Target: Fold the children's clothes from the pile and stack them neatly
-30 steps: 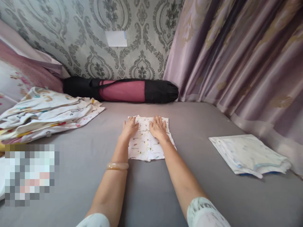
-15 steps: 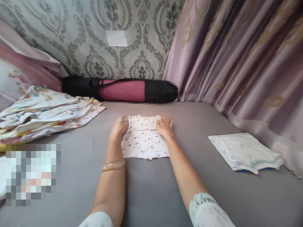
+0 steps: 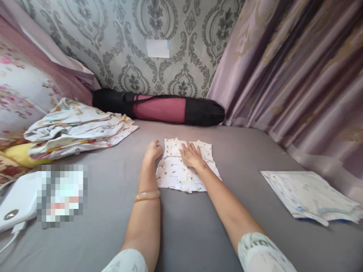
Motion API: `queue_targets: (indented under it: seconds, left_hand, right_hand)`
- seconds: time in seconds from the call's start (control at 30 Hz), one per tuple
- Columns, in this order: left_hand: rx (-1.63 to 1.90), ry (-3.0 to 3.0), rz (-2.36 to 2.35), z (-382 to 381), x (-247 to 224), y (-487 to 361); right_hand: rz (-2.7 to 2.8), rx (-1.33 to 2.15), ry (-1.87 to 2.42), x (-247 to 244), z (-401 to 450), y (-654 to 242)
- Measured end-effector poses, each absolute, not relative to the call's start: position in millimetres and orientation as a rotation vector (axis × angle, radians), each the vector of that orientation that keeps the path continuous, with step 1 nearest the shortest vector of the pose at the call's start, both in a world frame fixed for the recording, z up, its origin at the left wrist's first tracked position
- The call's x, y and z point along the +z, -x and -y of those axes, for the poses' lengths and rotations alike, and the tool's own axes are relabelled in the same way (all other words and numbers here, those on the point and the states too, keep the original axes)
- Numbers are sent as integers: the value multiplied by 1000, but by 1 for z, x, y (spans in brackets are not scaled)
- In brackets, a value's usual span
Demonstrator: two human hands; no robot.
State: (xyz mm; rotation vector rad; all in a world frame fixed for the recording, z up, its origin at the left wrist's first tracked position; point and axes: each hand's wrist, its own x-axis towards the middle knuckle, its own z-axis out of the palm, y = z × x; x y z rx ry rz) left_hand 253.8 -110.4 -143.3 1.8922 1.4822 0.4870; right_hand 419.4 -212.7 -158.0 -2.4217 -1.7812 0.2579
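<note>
A small white baby shirt (image 3: 170,173) with a tiny colourful print and a buttoned front lies flat on the grey sheet, its upper part folded over into a band. My right hand (image 3: 191,155) rests palm down on the middle of that band, fingers spread. At the shirt's left edge is my left hand (image 3: 153,150), turned on its side with the fingers loosely bent. It grips nothing that I can see, and its inner side is partly hidden.
Loose printed clothes (image 3: 82,128) are heaped on the left. Below them lies a white power bank (image 3: 19,198) with a cable, beside a blurred-out object (image 3: 64,196). A folded white stack (image 3: 312,192) is on the right. A black and pink rolled bag (image 3: 159,108) lies along the wall.
My right hand has slid left from the shirt's right edge onto its middle. My left hand stays by the left edge. The view has turned slightly left.
</note>
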Motion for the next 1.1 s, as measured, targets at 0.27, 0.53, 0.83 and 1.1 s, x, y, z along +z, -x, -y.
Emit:
queue_targets:
  seconds: [0.27, 0.53, 0.83, 1.1]
  left_hand:
    - [481, -1825, -1499, 106, -148, -256]
    - [524, -1814, -1494, 105, -151, -255]
    - [498, -1801, -1525, 103, -152, -255]
    - [534, -1789, -1517, 104, -152, -255]
  right_hand:
    - [1883, 143, 2292, -157, 174, -398]
    - [1889, 244, 2341, -159, 162, -397]
    - [1901, 254, 2310, -159, 157, -387]
    - [1925, 221, 2260, -156, 156, -377]
